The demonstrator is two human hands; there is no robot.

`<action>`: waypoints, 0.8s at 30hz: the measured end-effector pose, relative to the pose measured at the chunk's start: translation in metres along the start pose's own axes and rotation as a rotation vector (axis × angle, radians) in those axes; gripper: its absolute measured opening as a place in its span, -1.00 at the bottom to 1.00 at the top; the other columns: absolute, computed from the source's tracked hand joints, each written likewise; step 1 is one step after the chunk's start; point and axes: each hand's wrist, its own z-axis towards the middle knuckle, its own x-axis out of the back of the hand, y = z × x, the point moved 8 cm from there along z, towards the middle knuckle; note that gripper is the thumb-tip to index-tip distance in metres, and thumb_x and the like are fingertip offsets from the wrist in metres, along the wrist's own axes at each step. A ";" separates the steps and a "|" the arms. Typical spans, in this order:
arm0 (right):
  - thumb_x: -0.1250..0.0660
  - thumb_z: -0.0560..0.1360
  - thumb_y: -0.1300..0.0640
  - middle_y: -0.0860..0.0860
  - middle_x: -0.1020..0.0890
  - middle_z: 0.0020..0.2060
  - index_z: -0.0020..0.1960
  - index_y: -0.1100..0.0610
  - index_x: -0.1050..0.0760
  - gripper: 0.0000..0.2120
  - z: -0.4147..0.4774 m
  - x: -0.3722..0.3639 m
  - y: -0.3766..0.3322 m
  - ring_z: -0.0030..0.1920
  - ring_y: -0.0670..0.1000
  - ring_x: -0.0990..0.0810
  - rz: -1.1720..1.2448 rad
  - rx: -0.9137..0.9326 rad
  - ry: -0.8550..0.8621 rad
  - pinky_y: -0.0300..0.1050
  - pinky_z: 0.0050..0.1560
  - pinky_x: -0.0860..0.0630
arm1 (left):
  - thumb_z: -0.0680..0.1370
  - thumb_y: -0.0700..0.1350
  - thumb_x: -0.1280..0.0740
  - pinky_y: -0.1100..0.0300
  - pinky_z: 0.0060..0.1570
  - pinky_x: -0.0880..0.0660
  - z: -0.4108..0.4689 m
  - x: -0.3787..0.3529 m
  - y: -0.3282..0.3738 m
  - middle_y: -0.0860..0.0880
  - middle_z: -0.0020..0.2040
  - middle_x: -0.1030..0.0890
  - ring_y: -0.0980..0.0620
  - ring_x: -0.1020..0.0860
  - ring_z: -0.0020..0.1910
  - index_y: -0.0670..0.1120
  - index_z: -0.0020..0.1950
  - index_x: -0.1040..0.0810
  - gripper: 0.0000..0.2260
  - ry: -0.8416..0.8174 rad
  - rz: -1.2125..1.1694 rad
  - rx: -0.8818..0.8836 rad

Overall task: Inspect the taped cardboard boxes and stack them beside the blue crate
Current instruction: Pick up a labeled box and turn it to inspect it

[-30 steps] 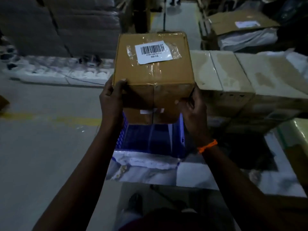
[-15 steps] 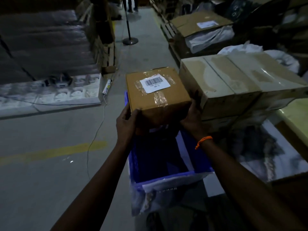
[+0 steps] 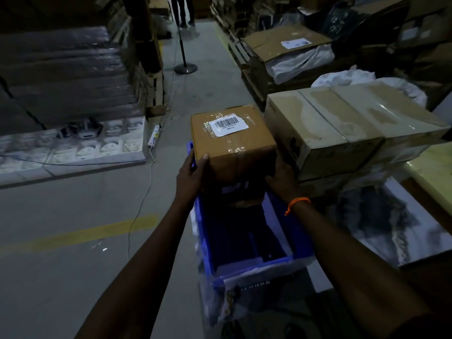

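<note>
I hold a brown taped cardboard box (image 3: 232, 140) with a white barcode label on top, above the far end of the blue crate (image 3: 247, 265). My left hand (image 3: 192, 176) grips its near left corner, thumb on the top edge. My right hand (image 3: 281, 178) holds its right side, fingers hidden behind the box. To the right, a stack of pale taped cardboard boxes (image 3: 342, 128) stands beside the crate. The held box nearly touches that stack.
Grey concrete floor with a yellow line (image 3: 80, 234) lies to the left. A white power strip and cable (image 3: 154, 138) trail past the crate. A stand with a round base (image 3: 185, 68) and a person's legs (image 3: 183, 11) are down the aisle. Pallets of goods line both sides.
The box has come down from in front of my face to just above the crate's far end, next to the stacked boxes. The view has tilted up the aisle.
</note>
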 end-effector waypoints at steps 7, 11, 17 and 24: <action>-0.47 0.53 -0.01 0.28 -0.27 0.58 0.66 0.27 -0.03 -0.08 -0.023 -0.012 0.024 0.57 0.28 -0.29 -0.145 0.118 -0.118 0.17 0.57 -0.26 | 0.60 0.27 -0.30 -0.14 0.51 -0.26 -0.036 0.014 0.004 -0.16 0.58 -0.30 -0.14 -0.28 0.54 -0.14 0.61 -0.23 -0.27 0.268 0.355 -0.175; -0.19 0.53 -0.42 0.25 -0.11 0.64 0.67 0.25 0.01 0.01 -0.048 -0.006 0.032 0.62 0.29 -0.14 -0.324 0.326 -0.110 0.26 0.54 -0.19 | 0.64 0.20 -0.24 -0.18 0.55 -0.13 -0.085 -0.024 0.029 -0.21 0.62 -0.19 -0.22 -0.14 0.60 -0.18 0.62 -0.20 -0.32 0.189 0.728 -0.539; -0.09 0.56 -0.44 0.25 -0.09 0.64 0.68 0.20 -0.04 -0.06 -0.077 0.033 0.073 0.63 0.29 -0.12 -0.325 0.425 -0.152 0.34 0.53 -0.20 | 0.67 0.30 0.00 -0.37 0.39 -0.28 -0.136 -0.131 0.010 -0.19 0.57 -0.34 -0.24 -0.26 0.56 -0.14 0.57 -0.34 -0.34 -0.081 1.028 -0.628; -0.12 0.59 -0.37 0.19 -0.21 0.63 0.66 0.16 -0.15 -0.16 -0.128 0.122 0.195 0.63 0.20 -0.16 -0.377 0.429 -0.135 0.22 0.54 -0.21 | 0.68 0.26 -0.03 -0.33 0.47 -0.17 -0.198 -0.278 0.020 -0.14 0.61 -0.27 -0.20 -0.17 0.61 -0.09 0.60 -0.31 -0.39 -0.165 1.013 -0.645</action>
